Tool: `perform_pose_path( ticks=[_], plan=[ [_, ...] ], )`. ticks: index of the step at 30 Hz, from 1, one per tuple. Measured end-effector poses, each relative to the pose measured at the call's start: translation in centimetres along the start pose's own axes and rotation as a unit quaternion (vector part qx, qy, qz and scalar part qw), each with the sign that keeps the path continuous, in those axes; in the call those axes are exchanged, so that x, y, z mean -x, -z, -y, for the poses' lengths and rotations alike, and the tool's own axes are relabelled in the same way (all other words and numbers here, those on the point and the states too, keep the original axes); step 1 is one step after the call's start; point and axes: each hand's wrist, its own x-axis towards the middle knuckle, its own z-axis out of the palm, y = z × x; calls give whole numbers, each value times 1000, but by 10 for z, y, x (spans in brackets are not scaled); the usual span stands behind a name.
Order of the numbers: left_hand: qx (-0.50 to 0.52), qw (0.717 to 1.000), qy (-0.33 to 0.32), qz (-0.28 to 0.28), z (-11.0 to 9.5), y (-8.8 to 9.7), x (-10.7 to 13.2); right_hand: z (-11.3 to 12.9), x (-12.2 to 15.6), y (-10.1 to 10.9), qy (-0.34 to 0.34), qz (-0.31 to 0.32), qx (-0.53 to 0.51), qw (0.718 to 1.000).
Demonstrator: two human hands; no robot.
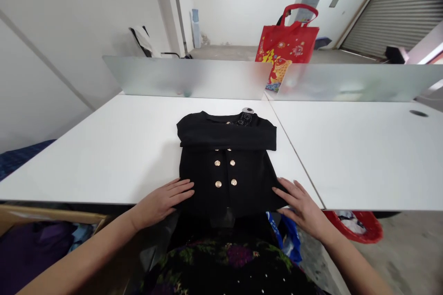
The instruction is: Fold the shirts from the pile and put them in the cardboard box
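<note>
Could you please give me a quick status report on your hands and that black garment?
Left hand and right hand open, flat on lower corners. Black garment folded on white table. Red bag beyond divider.

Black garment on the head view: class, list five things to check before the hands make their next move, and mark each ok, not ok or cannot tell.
1. Left hand open, fingers resting on the lower left edge of the black garment: ok.
2. Right hand open, flat at the lower right edge: ok.
3. Folded sleeve band lying across the top: ok.
4. Gold buttons facing up: ok.
5. Hem fully on the white table: not ok, it hangs over the near edge.
6. Underside smooth: cannot tell, hidden.
</note>
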Motion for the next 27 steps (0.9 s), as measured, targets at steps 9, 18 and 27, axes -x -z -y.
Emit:
perform_pose_path(
  ticks=[9, 18, 27],
  plan=[
    [97, 986, 21, -134, -14, 6, 9, 22, 6, 4, -54, -49, -102, 992],
    [133, 979, 61, -140, -43, 39, 30, 31, 1, 49, -77, -202, -203, 955],
    [381, 804, 343, -301, 44, 119, -85, -46, -195, 77, -263, -91, -496, 823]
  ],
)
